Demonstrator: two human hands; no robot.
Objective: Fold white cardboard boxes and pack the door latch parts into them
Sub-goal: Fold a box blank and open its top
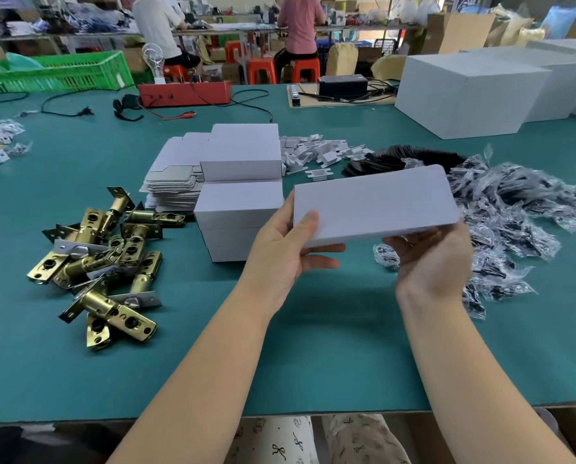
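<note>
A closed white cardboard box (373, 204) is held above the green table (313, 346) between both hands. My left hand (286, 242) grips its left end, thumb on top. My right hand (437, 256) supports its right underside, palm up. A pile of brass door latch parts (106, 256) lies at the left. Folded white boxes (239, 209) are stacked just left of the held box, with flat box blanks (176, 172) behind them.
Small white cardboard inserts (320, 152), a fan of black sheets (403, 159) and several clear bags of dark parts (507, 216) lie at the right. Large white cartons (470, 92) stand at the back right. A red device (184, 93) with cables and a green crate (55, 72) sit farther back.
</note>
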